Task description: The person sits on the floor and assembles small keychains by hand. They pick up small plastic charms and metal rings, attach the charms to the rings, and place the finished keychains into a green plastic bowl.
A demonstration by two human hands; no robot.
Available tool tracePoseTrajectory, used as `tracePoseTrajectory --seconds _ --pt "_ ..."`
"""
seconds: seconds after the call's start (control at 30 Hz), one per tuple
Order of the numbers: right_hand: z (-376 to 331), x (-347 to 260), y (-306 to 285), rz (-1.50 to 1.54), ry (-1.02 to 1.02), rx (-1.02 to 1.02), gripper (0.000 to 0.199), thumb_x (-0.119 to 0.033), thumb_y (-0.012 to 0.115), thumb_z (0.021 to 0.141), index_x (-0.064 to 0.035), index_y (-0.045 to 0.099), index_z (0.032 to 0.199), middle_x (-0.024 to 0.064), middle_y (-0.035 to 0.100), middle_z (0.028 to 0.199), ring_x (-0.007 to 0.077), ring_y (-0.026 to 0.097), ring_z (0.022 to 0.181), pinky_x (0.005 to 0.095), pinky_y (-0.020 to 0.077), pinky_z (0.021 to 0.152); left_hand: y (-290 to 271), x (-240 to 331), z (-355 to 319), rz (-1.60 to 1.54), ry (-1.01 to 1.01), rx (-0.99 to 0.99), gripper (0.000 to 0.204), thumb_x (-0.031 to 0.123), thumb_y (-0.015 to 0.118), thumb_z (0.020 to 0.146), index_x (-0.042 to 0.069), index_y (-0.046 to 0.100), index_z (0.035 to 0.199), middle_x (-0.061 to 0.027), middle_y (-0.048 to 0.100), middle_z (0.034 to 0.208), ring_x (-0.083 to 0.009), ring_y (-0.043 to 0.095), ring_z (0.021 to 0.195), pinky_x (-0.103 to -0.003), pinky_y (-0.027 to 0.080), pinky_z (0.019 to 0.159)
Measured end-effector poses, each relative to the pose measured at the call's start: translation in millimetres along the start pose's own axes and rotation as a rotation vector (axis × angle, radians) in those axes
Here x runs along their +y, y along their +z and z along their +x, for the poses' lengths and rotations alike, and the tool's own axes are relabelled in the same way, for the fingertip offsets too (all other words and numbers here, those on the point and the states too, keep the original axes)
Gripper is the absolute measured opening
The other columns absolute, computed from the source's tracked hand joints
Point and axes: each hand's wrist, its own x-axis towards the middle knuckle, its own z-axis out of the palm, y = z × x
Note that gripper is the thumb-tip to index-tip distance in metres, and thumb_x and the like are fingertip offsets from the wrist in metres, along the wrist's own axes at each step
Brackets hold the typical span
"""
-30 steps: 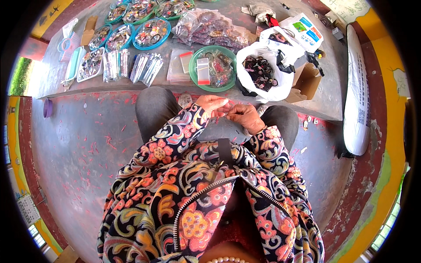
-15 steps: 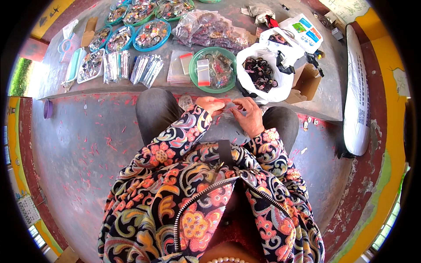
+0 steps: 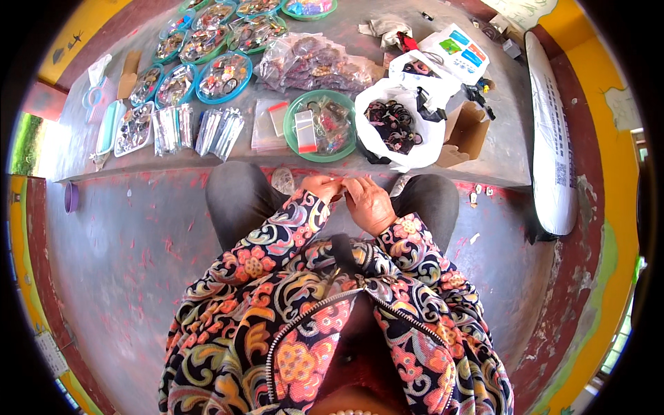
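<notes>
Nearest the camera, the person's patterned floral sleeves are coming up from the lower edge, and the forearms are meeting over the lap, between the grey-trousered knees. The left hand (image 3: 321, 188) is curling nearly closed, its fingertips pinching toward the right hand (image 3: 369, 204), which is also bending almost shut, fingers folded inward. The two hands are touching at the fingertips, and something very small is sitting pinched between them; it is too small to tell what it is.

Just beyond the hands, the edge of the grey worktop (image 3: 505, 149) is running across. On it, closest to the hands, a green round dish (image 3: 294, 135) is holding small clear packets and bits, and just beside it a white plastic bag (image 3: 387, 142) is lying open with dark rings inside. A brown cardboard box (image 3: 470, 131) is standing to the right of the bag. Farther left, clear packet bundles (image 3: 218, 131) are lying in rows, and blue-rimmed dishes (image 3: 223, 76) of small items are standing behind them.
</notes>
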Motion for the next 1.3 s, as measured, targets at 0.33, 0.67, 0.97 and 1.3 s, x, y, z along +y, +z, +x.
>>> tracePoseTrajectory --seconds 0.33,0.67,0.97,1.3 --pt "-1.9 10.0 6.3 -0.028 0.066 0.01 0.017 -0.002 0.052 0.063 -0.0032 0.052 0.08 0.0128 0.053 0.077 0.0307 0.052 0.076 0.0373 0.0436 0.065 -1.3 -23.1 12.0 0.125 0.109 0.034 0.021 0.015 0.058 0.075 -0.003 0.06 0.084 -0.0029 0.057 0.064 -0.0075 0.051 0.055 -0.02 0.04 0.05" --pt "0.0 6.3 3.0 -0.098 -0.166 -0.151 0.011 -0.006 0.054 0.063 -0.0045 0.052 0.073 0.0089 0.052 0.075 0.0264 0.053 0.071 0.0343 0.0445 0.061 3.0 -4.3 -4.3 0.067 0.039 0.109 0.019 0.013 0.059 0.076 0.001 0.058 0.091 -0.0074 0.061 0.08 -0.0141 0.06 0.067 -0.025 0.05 0.061" --pt "0.2 17.0 0.9 -0.118 -0.106 -0.186 0.013 -0.007 0.053 0.064 -0.0041 0.051 0.076 0.011 0.051 0.077 0.027 0.054 0.072 0.0353 0.0454 0.059 -0.8 -9.4 -0.9 0.033 0.086 -0.01 0.023 0.013 0.059 0.078 -0.001 0.055 0.095 -0.006 0.059 0.086 -0.0122 0.057 0.077 -0.022 0.046 0.069" --pt "8.0 12.6 3.4 -0.159 -0.337 -0.202 0.013 -0.009 0.053 0.064 -0.0039 0.052 0.076 0.0081 0.051 0.074 0.0237 0.053 0.07 0.0327 0.0443 0.058 -2.9 -19.3 1.6 -0.033 0.299 0.013 0.019 0.011 0.056 0.079 -0.001 0.054 0.094 -0.0055 0.059 0.081 -0.0101 0.055 0.069 -0.02 0.045 0.06"
